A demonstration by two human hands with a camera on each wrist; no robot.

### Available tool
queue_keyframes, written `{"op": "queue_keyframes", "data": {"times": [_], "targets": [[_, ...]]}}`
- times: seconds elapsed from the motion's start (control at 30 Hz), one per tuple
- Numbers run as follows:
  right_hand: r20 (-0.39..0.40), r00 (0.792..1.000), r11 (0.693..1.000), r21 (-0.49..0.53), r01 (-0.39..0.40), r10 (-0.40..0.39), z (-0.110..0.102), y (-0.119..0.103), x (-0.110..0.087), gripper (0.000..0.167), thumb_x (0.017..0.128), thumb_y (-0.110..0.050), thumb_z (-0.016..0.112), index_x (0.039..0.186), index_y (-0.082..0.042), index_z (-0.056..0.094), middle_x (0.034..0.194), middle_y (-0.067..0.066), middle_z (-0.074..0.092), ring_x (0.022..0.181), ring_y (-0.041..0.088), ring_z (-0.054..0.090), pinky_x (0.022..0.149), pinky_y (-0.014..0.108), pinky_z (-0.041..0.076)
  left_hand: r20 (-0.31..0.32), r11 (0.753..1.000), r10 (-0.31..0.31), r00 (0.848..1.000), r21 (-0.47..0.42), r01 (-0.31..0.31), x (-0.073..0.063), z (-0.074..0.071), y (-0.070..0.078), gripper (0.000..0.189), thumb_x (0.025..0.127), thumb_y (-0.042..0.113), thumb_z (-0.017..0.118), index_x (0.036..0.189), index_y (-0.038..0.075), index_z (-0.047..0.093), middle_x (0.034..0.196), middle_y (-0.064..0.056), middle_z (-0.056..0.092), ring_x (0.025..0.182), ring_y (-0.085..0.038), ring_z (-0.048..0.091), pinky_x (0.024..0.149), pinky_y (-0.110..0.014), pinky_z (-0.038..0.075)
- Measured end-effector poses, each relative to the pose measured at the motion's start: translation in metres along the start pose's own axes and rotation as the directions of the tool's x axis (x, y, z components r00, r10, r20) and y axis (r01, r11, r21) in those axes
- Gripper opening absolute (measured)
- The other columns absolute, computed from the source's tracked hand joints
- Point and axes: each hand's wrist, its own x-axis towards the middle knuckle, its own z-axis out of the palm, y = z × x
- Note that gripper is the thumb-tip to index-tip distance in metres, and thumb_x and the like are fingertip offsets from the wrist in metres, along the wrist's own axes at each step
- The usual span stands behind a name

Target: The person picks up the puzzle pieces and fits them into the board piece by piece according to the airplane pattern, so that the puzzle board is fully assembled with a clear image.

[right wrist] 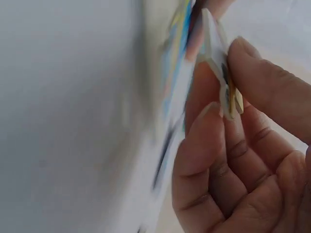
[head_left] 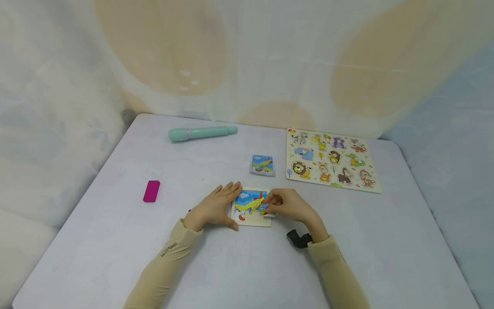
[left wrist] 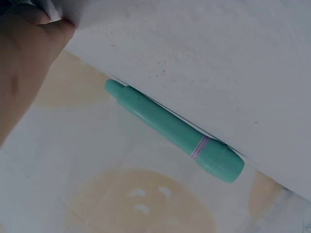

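Note:
A small wooden jigsaw board (head_left: pixel 256 220) with a yellow aeroplane on blue sky lies near the middle of the table. Pale bare wood shows along its lower part. My left hand (head_left: pixel 217 207) rests at the board's left edge, fingers extended and thumb spread toward the lower corner; only part of this hand (left wrist: pixel 22 63) enters the left wrist view. Over the board's right side, my right hand (head_left: pixel 292 205) pinches a thin puzzle piece (right wrist: pixel 217 53) between thumb and fingers. The right wrist view shows this piece tilted, edge-on; its printed picture is mostly hidden.
Behind the board lies a small aeroplane picture card or packet (head_left: pixel 262 165). A large animal puzzle board (head_left: pixel 328 159) is at the back right. A mint-green tube (head_left: pixel 203 132) lies at the back left, with a magenta block (head_left: pixel 152 191) nearer on the left.

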Motion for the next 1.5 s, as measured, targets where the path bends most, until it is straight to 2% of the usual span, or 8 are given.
{"op": "queue_keyframes", "data": {"times": [0.13, 0.23, 0.43, 0.6, 0.97, 1.23, 1.33, 1.5], "targets": [[0.060, 0.997, 0.999, -0.011, 0.044, -0.043, 0.013, -0.015, 0.015, 0.011, 0.085, -0.009, 0.073, 0.093, -0.003, 0.068, 0.084, 0.005, 0.069, 0.073, 0.010, 0.059, 0.068, 0.020, 0.050, -0.005, 1.000, 0.007, 1.000, -0.012, -0.007, 0.000, 0.000, 0.000, 0.119, 0.064, 0.051, 0.085, 0.154, 0.006, 0.021, 0.163, -0.008, 0.013, 0.152, -0.027, 0.009, 0.124, -0.049, 0.008], [0.072, 0.997, 0.997, -0.067, 0.032, -0.027, 0.023, -0.022, 0.022, 0.010, 0.083, -0.010, 0.075, 0.088, -0.005, 0.068, 0.079, 0.004, 0.067, 0.068, 0.008, 0.057, 0.064, 0.019, 0.048, -0.006, 1.000, 0.014, 1.000, -0.019, -0.014, 0.001, 0.001, 0.000, 0.119, 0.065, 0.051, 0.085, 0.154, 0.006, 0.021, 0.163, -0.008, 0.013, 0.152, -0.027, 0.009, 0.124, -0.049, 0.008], [-0.030, 0.997, 0.969, -0.232, -0.082, 0.077, 0.043, -0.029, 0.026, 0.014, 0.079, -0.013, 0.079, 0.077, -0.008, 0.066, 0.069, -0.001, 0.063, 0.061, 0.010, 0.052, 0.057, 0.021, 0.041, -0.003, 1.000, 0.014, 1.000, -0.016, -0.014, 0.001, 0.001, -0.002, 0.119, 0.065, 0.052, 0.084, 0.154, 0.006, 0.020, 0.163, -0.007, 0.013, 0.152, -0.027, 0.009, 0.124, -0.050, 0.008], [-0.093, 0.991, 0.941, -0.315, -0.122, 0.097, 0.051, -0.037, 0.024, 0.020, 0.078, -0.017, 0.080, 0.073, -0.010, 0.062, 0.071, 0.000, 0.058, 0.063, 0.013, 0.050, 0.056, 0.023, 0.038, -0.003, 1.000, 0.012, 1.000, -0.002, -0.012, 0.001, 0.001, -0.003, 0.119, 0.065, 0.052, 0.084, 0.155, 0.007, 0.020, 0.164, -0.007, 0.013, 0.152, -0.027, 0.009, 0.124, -0.049, 0.008], [-0.111, 0.980, 0.947, -0.262, -0.187, 0.163, 0.051, -0.029, 0.024, 0.024, 0.078, -0.025, 0.081, 0.076, -0.011, 0.061, 0.068, -0.002, 0.061, 0.061, 0.013, 0.053, 0.056, 0.024, 0.039, 0.002, 1.000, 0.012, 1.000, -0.010, -0.012, 0.001, 0.001, -0.003, 0.118, 0.066, 0.051, 0.084, 0.155, 0.007, 0.019, 0.164, -0.007, 0.012, 0.152, -0.027, 0.009, 0.124, -0.049, 0.007], [0.094, 0.992, 0.996, -0.053, -0.077, 0.082, 0.013, -0.001, 0.008, 0.018, 0.092, -0.025, 0.065, 0.099, -0.009, 0.067, 0.086, 0.002, 0.065, 0.073, 0.012, 0.055, 0.064, 0.024, 0.045, 0.006, 1.000, -0.005, 1.000, -0.022, 0.005, 0.003, 0.006, -0.002, 0.121, 0.064, 0.052, 0.085, 0.155, 0.008, 0.019, 0.164, -0.005, 0.010, 0.152, -0.025, 0.007, 0.124, -0.048, 0.006], [0.060, 0.993, 0.994, -0.044, -0.103, 0.106, -0.008, 0.013, -0.007, 0.023, 0.094, -0.027, 0.062, 0.107, -0.009, 0.066, 0.092, 0.004, 0.066, 0.080, 0.015, 0.059, 0.068, 0.027, 0.049, 0.014, 1.000, -0.020, 1.000, -0.013, 0.020, 0.003, 0.006, -0.002, 0.121, 0.064, 0.052, 0.085, 0.155, 0.009, 0.018, 0.164, -0.004, 0.009, 0.153, -0.024, 0.006, 0.124, -0.046, 0.005], [-0.089, 0.979, 0.980, -0.062, -0.187, 0.181, -0.040, 0.036, -0.038, 0.027, 0.092, -0.023, 0.065, 0.113, -0.005, 0.064, 0.100, 0.008, 0.067, 0.089, 0.018, 0.062, 0.074, 0.029, 0.051, 0.003, 1.000, -0.011, 1.000, -0.004, 0.011, 0.003, 0.003, -0.002, 0.120, 0.064, 0.051, 0.085, 0.155, 0.007, 0.019, 0.164, -0.007, 0.011, 0.152, -0.026, 0.007, 0.124, -0.048, 0.007]]}}
